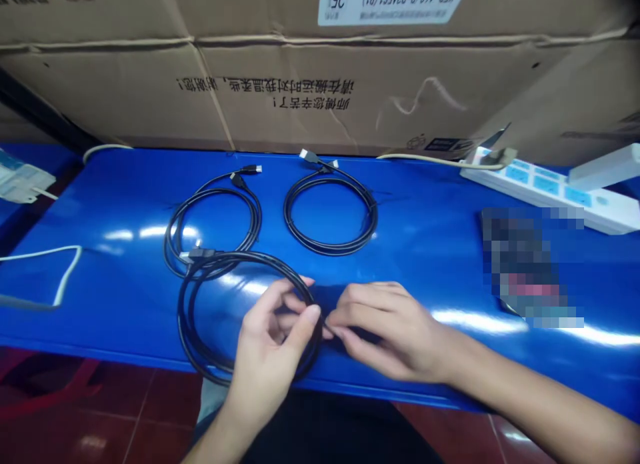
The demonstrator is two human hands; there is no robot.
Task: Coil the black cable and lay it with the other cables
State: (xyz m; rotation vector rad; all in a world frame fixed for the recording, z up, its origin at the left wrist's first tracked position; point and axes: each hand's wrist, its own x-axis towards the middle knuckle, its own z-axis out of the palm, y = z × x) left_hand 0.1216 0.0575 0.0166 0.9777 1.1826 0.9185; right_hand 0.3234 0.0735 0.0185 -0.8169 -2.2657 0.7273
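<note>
My left hand (273,344) grips the right side of a coiled black cable (265,259), thumb on top and fingers curled around the loops. The coil is tilted over the table's front edge, and its plug (203,253) points left. Close by, my right hand (387,324) is closed in a pinch at the coil's outer side, on what looks like a thin dark tie; the fingers hide most of it. Behind lie two more coiled black cables, one at left (258,217) partly under the held coil, the other at centre (373,217). Both have light-tipped plugs.
Along the back of the blue table (425,264) stands a large cardboard box (280,117). A white power strip (545,184) with a pale cord lies at right, near a pixelated object (525,264). A white cord (65,277) loops at left. A red stool (50,397) is below.
</note>
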